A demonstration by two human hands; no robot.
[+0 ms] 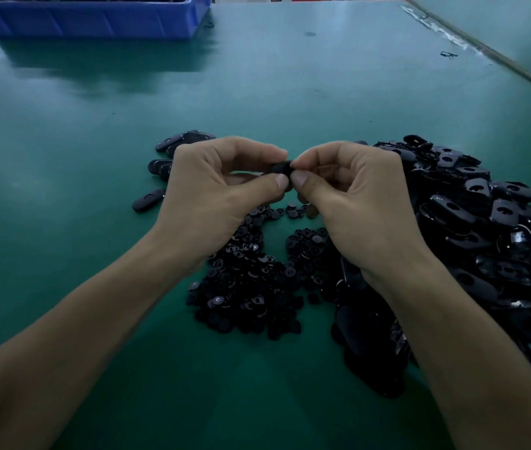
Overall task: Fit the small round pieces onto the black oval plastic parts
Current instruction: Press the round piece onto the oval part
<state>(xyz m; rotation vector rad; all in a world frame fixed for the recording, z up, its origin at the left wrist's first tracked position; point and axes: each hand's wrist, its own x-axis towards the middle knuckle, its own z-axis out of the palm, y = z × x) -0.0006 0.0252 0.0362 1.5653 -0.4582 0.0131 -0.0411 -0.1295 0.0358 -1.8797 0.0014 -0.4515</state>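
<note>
Both grips are closed on one black oval part [281, 167], held above the worktop [290, 92] between the two heaps; the left hand [218, 180] pinches it between thumb and curled forefinger, and the right hand [355, 186] pinches the same part from the other side, the thumb tips almost touching; whether a round piece is also in the right grip cannot be told. Only a short dark stretch of the part shows between the fingertips; that stretch runs across, from one hand toward the other.

The worktop is a wide, flat, dull green sheet with a soft sheen; on the far right a seam with a ragged pale strip of tape [436, 24] parts it from a second green surface. At the far left edge stands a blue plastic crate [95, 21], straight-walled, with dark things inside.

Under and to the right of the right forearm lies a big pile of oval parts [485, 222], glossy black plastic, flat and rounded, many with a hole showing, lying every way; below the hands is a lower heap of small round pieces [251, 280], black discs, some catching light; behind the left hand lie a few loose oval parts [179, 141], and one more [149, 199] lies apart, tilted with its long axis up to the right.
</note>
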